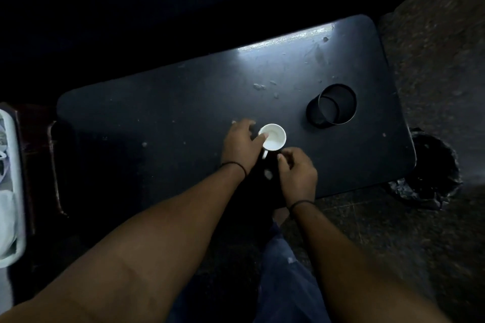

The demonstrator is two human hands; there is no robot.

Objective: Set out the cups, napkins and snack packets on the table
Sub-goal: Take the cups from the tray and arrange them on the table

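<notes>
Head view, looking steeply down: the left hand (240, 143) sits just below the middle of the frame, its thumb hooked over the near-left rim of a small white cup (273, 137) while the other fingers spread loosely onto the tabletop to the left. That thumb is the only part of it plainly on the cup. The right hand (298, 174) is just below and to the right, fingers curled inward, fingertips close to the cup's handle, which points toward the lower edge of the frame; whether they actually pinch the handle cannot be told in the dim light. Each wrist carries a thin dark band.

The cup stands upright and looks empty, resting on the near half of a dark table (183, 113) with rounded corners that fills the centre of the frame. The table's surface is dusty and flecked with pale crumbs, with a bright patch of reflected light along its far edge (upper middle of the frame). To the upper right of the cup, well apart from it, stands a black cylindrical holder (332, 106), open at the top. At the far left edge of the frame a pale tray (15, 217) holds something whitish, too cropped to identify.
</notes>
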